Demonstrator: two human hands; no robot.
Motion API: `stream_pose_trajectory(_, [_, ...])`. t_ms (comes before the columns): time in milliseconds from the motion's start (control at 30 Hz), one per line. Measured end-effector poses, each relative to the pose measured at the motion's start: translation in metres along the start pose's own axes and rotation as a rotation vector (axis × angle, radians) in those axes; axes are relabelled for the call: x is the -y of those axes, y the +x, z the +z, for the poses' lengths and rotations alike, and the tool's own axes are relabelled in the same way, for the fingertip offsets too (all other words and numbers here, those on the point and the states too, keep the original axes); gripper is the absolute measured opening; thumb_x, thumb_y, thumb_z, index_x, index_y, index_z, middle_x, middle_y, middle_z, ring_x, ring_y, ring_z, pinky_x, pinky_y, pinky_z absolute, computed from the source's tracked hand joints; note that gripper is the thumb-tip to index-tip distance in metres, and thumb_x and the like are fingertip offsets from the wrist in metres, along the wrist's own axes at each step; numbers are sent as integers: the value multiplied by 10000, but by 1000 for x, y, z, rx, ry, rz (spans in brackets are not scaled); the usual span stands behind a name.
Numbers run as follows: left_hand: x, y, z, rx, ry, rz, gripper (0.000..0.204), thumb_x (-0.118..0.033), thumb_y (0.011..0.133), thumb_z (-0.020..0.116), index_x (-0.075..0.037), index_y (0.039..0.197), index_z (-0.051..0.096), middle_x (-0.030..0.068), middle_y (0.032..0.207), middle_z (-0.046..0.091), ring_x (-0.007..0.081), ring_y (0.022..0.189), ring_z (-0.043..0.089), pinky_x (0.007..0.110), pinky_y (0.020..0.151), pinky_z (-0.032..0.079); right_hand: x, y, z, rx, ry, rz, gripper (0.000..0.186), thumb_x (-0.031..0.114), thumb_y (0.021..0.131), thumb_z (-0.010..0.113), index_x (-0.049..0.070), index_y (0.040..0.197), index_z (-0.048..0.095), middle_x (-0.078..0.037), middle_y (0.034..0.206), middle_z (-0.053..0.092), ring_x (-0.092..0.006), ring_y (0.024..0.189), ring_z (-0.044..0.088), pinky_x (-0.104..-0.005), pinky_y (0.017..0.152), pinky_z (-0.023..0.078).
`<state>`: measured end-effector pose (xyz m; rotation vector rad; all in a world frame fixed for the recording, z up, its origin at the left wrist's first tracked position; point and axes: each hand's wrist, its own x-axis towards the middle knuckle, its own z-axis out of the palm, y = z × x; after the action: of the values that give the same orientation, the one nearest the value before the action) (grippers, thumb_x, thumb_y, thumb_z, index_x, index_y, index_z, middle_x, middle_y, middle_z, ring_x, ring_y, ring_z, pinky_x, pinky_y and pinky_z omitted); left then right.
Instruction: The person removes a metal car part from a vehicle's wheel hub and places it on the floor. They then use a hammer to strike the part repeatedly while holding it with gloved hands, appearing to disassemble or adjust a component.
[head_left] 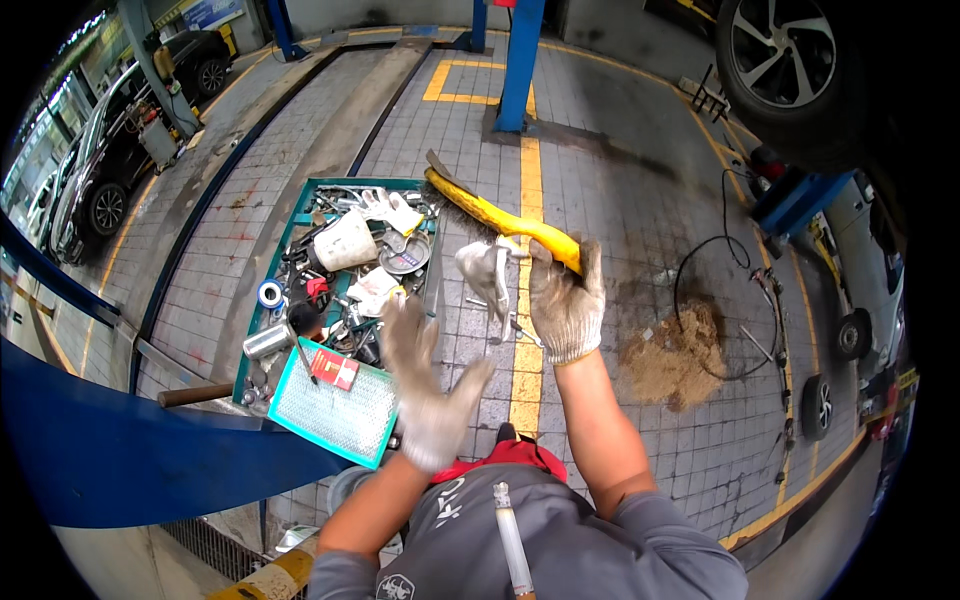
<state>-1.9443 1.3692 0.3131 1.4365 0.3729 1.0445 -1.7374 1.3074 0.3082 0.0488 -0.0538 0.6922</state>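
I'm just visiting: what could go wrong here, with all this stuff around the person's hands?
The slender white paper cigarette with a greyish, ash-like tip might drop ash on the dark grey fabric shirt. The yellow-handled brush with dark bristles in the gloved right hand could knock loose pieces if swung over the crowded green rectangular tray. The gloved left hand, open near the flat teal-framed mesh panel, might nudge it and make the small red packet slide off.

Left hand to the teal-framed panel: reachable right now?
Probably yes: the left hand looks empty and close to the teal-framed panel, whose lower edge seems free; a red packet lies on its upper part.
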Motion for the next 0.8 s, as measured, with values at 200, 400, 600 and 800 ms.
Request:
stream_pose_trajectory(200, [115,63,9,10,525,367,761,-137,830,841,-41,1488,472,199,1487,531,359,1392,508,452,1159,435,-37,-22,26,9,-80,62,360,316,1027,672,-6,1187,672,-202,1254,687,-377,1139,689,-423,969,649])
stream_pose_trajectory(400, [86,98,-34,-66,989,-30,270,-49,872,638,26,1119,719,179,956,761,329,929,726,435,909,580,54,-57,23,-70,-292,-375,360,347,1004,703,37,1182,661,-165,1238,696,-295,1166,679,-455,1043,576])
stream_pose_trajectory(600, [127,94,-75,-37,1002,283,579,-266,1008,620,-13,1508,473,238,1487,553,381,1328,569,459,1129,444,166,-161,-11,-160,-458,-603,385,315,996,710,30,1240,622,-175,1239,682,-303,1077,691,-424,1005,567])
stream_pose_trajectory(800, [133,-126,191,1135,-125,-1135,806,-672,1032,490,38,1397,601,157,1345,679,315,1192,660,462,1041,522,233,-292,-93,-355,-457,-730,472,141,962,734,-31,1347,522,-218,1331,623,-346,1267,638,-435,1138,525])
